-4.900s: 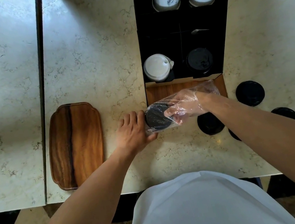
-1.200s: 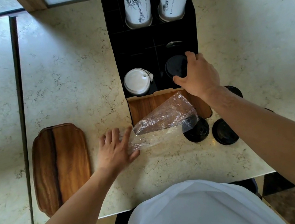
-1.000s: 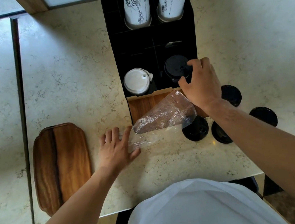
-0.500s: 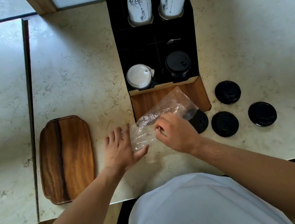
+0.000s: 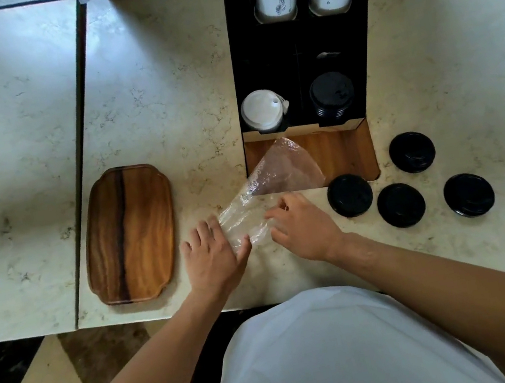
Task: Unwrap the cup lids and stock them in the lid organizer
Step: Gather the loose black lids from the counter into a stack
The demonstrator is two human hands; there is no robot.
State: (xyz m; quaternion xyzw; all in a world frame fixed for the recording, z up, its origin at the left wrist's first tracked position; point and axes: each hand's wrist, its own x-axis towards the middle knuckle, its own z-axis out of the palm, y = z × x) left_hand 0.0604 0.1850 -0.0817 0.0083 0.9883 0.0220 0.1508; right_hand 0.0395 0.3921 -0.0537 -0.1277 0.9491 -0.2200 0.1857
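While lying slack at lower centre of the frame, emptied plastic wrap point(image 5: 266, 199), right hand point(image 5: 305, 229) back on it from the lid organizer point(image 5: 301, 57) at upper centre, where a black stack point(image 5: 332, 94) now sits: restocking judged partly done. From left to right: wooden tray point(image 5: 130, 233) untouched; left hand point(image 5: 213, 255) spread flat, pinning the wrap's near end; right hand loosely curled, fingertips pinching the film; four loose black lids point(image 5: 400, 205) waiting at right on the counter point(image 5: 156, 73).
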